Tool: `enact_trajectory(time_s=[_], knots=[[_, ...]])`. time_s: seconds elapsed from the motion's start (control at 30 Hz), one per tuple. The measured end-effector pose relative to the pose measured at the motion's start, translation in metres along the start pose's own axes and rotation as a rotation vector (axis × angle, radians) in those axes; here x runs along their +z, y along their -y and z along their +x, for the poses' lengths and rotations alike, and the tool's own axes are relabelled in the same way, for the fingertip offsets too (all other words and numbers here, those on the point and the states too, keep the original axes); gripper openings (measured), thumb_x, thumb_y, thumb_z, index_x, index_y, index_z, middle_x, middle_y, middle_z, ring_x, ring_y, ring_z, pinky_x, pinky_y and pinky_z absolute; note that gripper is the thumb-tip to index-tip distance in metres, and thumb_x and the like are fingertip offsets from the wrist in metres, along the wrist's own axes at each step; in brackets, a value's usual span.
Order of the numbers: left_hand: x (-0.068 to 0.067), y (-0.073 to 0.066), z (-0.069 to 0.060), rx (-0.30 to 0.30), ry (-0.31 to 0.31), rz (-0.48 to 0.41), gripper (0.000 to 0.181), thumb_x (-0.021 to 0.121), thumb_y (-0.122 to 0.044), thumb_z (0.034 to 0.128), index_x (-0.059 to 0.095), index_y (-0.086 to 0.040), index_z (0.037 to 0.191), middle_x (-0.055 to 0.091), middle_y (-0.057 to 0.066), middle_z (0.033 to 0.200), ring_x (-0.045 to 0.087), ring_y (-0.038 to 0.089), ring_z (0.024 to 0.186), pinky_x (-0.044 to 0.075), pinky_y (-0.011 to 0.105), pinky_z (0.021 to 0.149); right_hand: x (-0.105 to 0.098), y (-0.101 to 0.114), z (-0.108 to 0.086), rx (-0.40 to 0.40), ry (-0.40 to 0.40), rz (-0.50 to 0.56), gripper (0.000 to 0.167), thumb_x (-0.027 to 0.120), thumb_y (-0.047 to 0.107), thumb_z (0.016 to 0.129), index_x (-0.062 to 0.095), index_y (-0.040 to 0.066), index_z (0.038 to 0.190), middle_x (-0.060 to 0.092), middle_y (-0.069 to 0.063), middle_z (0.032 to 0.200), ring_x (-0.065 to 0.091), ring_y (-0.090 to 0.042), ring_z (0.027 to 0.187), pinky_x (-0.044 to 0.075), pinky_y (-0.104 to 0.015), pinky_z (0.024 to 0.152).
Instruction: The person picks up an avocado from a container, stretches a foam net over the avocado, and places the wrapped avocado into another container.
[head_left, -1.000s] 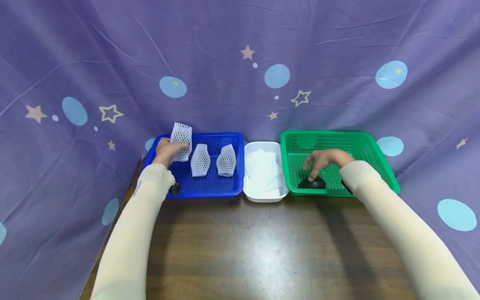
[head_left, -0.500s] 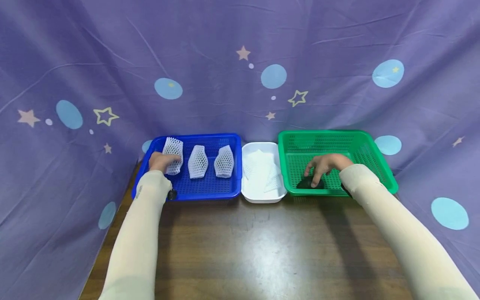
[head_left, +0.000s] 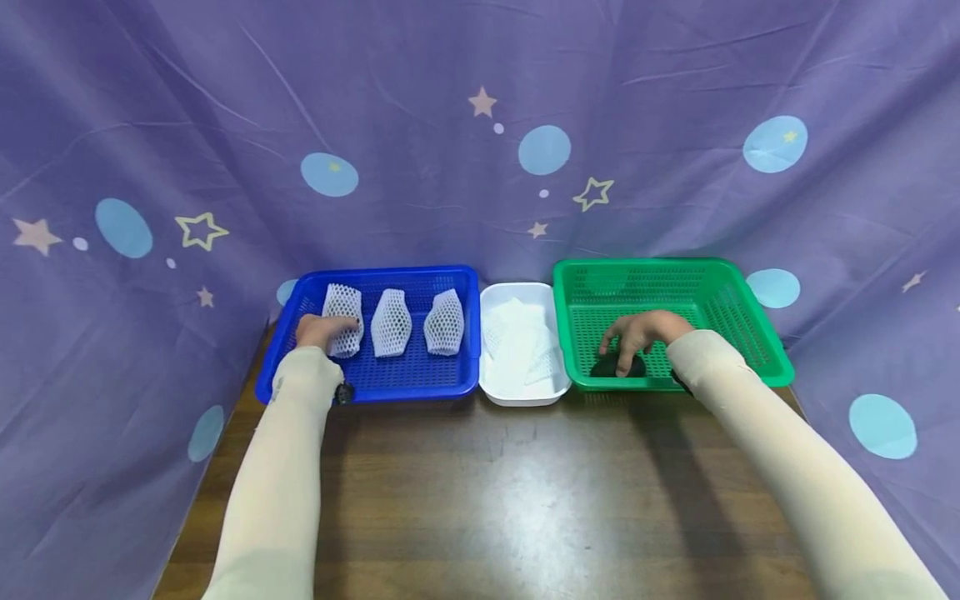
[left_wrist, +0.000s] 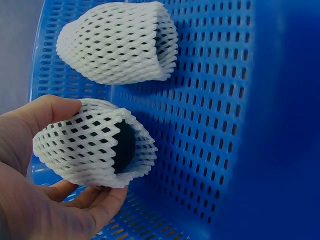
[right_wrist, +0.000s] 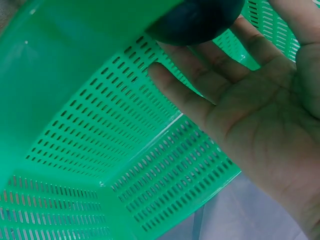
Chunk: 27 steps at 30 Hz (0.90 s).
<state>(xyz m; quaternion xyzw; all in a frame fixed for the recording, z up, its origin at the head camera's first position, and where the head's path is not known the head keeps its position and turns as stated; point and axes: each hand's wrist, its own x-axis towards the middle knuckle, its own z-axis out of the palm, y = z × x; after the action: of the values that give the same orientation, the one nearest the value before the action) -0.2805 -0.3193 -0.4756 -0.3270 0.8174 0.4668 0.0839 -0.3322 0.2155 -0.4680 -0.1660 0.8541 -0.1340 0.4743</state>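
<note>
In the blue basket (head_left: 405,392), my left hand (head_left: 318,331) grips a white foam net (head_left: 343,308) at the left end. The left wrist view shows a dark rounded item (left_wrist: 124,147) inside that net (left_wrist: 75,145), thumb above and fingers beneath. Beside it lie two more netted pieces (head_left: 391,325) (head_left: 445,323). My right hand (head_left: 645,332) reaches into the green basket (head_left: 675,265), its fingers and thumb around a dark, smooth rounded item (head_left: 606,365) near the front wall. In the right wrist view, some fingertips pass behind that item (right_wrist: 200,22); the thumb tip is out of frame.
Between the baskets stands a white tray (head_left: 523,398) with loose white nets (head_left: 517,337) in it. A brown wooden table (head_left: 480,483) extends in front, and a purple patterned curtain (head_left: 420,100) hangs behind and at both sides.
My left hand has lowered the netted item from above the blue basket's back rim down into the basket. My right hand has closed in around the dark item, which remains near the front wall.
</note>
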Motion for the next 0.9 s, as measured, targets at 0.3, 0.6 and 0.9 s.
enact_trajectory(time_s=[0.3, 0.6, 0.9], knots=[[0.006, 0.0, 0.005, -0.048, 0.011, -0.011, 0.092, 0.076, -0.027, 0.0848, 0.027, 0.007, 0.155, 0.036, 0.018, 0.16, 0.037, 0.025, 0.138, 0.036, 0.042, 0.121, 0.001, 0.0, 0.003, 0.013, 0.002, 0.023, 0.069, 0.081, 0.018, 0.087, 0.049, 0.008, 0.147, 0.028, -0.029, 0.159, 0.042, -0.047, 0.14, 0.044, -0.062, 0.11], [0.011, -0.001, 0.006, -0.082, 0.024, -0.061, 0.097, 0.075, -0.026, 0.0868, 0.018, 0.004, 0.159, 0.028, 0.018, 0.164, 0.032, 0.03, 0.145, 0.031, 0.045, 0.124, -0.001, 0.0, 0.005, 0.014, 0.019, 0.005, 0.066, 0.08, 0.014, 0.088, 0.05, 0.007, 0.147, 0.025, -0.03, 0.161, 0.038, -0.048, 0.143, 0.042, -0.062, 0.112], [0.011, -0.003, 0.007, -0.171, 0.07, -0.109, 0.099, 0.07, -0.03, 0.0905, 0.007, 0.0, 0.161, 0.015, 0.02, 0.169, 0.019, 0.038, 0.155, 0.027, 0.055, 0.124, -0.005, 0.0, 0.006, 0.011, 0.023, -0.01, 0.066, 0.079, 0.013, 0.088, 0.05, 0.005, 0.146, 0.025, -0.031, 0.16, 0.042, -0.046, 0.141, 0.045, -0.06, 0.11]])
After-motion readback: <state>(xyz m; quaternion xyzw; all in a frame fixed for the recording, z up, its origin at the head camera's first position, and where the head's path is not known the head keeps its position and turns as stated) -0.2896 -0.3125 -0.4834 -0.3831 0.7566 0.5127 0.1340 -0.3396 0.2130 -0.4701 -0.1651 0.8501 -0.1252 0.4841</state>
